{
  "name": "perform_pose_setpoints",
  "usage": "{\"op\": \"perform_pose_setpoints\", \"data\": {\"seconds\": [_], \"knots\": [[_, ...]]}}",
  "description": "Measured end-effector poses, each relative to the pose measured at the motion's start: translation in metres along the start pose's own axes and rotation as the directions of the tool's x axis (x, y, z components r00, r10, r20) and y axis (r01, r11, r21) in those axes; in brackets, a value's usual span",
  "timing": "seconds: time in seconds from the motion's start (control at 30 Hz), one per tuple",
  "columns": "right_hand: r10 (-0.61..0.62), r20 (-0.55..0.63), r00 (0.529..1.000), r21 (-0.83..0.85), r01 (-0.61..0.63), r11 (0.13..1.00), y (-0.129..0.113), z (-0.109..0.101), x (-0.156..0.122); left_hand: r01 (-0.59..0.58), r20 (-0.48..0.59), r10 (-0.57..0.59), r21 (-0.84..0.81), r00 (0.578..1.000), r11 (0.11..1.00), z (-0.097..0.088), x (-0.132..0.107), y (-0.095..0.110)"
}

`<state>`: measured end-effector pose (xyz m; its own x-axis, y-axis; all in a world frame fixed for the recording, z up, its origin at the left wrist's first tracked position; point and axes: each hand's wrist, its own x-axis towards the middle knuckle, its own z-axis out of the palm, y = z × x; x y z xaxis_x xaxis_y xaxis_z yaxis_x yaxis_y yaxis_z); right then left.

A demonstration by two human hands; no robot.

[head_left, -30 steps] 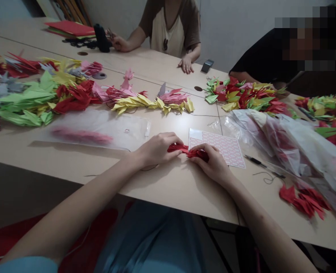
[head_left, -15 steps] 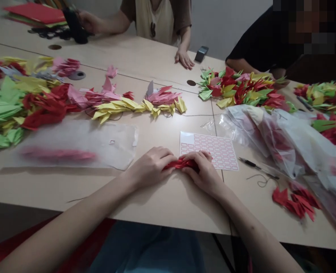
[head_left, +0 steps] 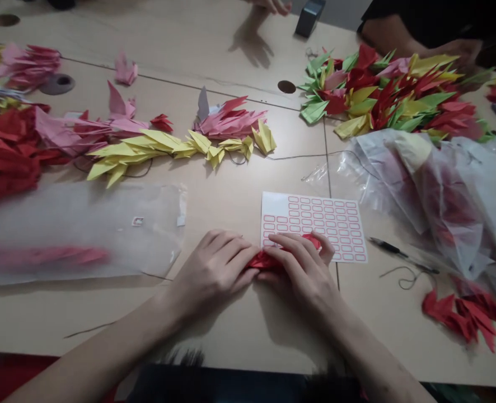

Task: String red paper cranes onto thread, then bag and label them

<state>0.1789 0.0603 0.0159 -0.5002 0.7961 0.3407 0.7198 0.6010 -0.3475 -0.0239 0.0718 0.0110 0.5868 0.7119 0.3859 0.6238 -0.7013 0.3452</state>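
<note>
My left hand and my right hand meet over the light wooden table, both closed around a small stack of red folded paper pieces. Only a strip of red shows between the fingers, plus a red tip near my right thumb. The hands lie just at the near edge of a white sheet of red-bordered labels. A thin thread trails on the table left of my left arm.
A clear plastic bag with pink pieces lies to the left. Strings of yellow, pink and red folded paper stretch behind. A mixed pile lies at far right, with plastic bags, a pen and loose red pieces. Other people's hands rest at the far edge.
My view has tilted down and moved nearer the table. My hands have closed in tighter over the red pieces, pressing them together against the label sheet's edge.
</note>
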Motion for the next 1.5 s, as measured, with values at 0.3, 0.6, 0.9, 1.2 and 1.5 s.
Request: {"op": "perform_pose_setpoints", "data": {"seconds": [0.3, 0.6, 0.9, 1.2, 1.5], "knots": [[0.021, 0.146, 0.989, 0.043, -0.028, 0.999, 0.042, -0.029, -0.008, 0.040, 0.112, -0.043, 0.026, 0.993, 0.999, -0.010, 0.015, 0.011], [0.057, 0.089, 0.994, 0.199, -0.073, 0.977, 0.035, -0.018, -0.003, 0.137, 0.103, -0.126, -0.099, 0.987, 0.986, 0.004, 0.019, 0.013], [0.084, 0.133, 0.987, 0.118, -0.100, 0.988, 0.035, -0.023, -0.003, 0.061, 0.120, -0.052, -0.077, 0.991, 0.995, 0.006, 0.024, 0.011], [0.148, 0.163, 0.975, 0.080, -0.163, 0.983, 0.047, -0.043, -0.019, 0.050, 0.088, -0.047, -0.025, 0.995, 0.998, 0.014, 0.021, 0.016], [0.076, 0.010, 0.997, 0.121, -0.077, 0.990, 0.044, -0.017, -0.021, 0.079, 0.043, -0.077, -0.051, 0.996, 0.996, 0.020, 0.019, 0.015]]}}
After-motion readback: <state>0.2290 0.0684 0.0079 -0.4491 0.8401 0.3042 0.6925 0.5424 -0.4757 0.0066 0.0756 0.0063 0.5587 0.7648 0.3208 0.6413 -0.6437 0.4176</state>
